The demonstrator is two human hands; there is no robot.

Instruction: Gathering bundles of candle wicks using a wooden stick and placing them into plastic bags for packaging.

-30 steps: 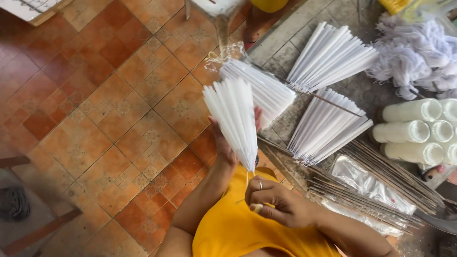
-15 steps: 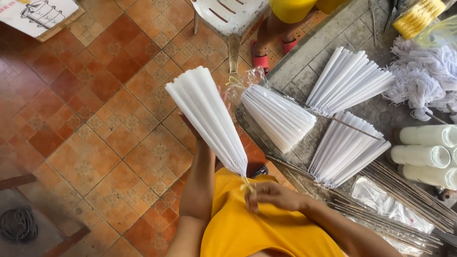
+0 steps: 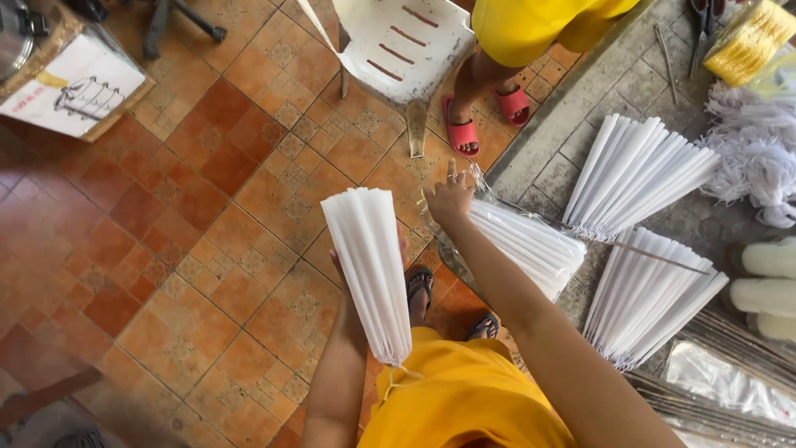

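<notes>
Left hand (image 3: pixel 348 265) grips a folded white paper fan (image 3: pixel 371 270), held upright over the tiled floor (image 3: pixel 166 249); fingers mostly hidden behind the pleats. Fan narrows to a tied point just above the yellow lap (image 3: pixel 464 398). Right hand (image 3: pixel 448 199) reaches forward, fingers loosely spread, touching the clear plastic at the end of a bagged fan bundle (image 3: pixel 518 245) on the grey ledge (image 3: pixel 630 91). Two more fan stacks (image 3: pixel 634 174) lie beyond it. Farther off: white plastic chair (image 3: pixel 398 46), another person's red sandals (image 3: pixel 460 133).
</notes>
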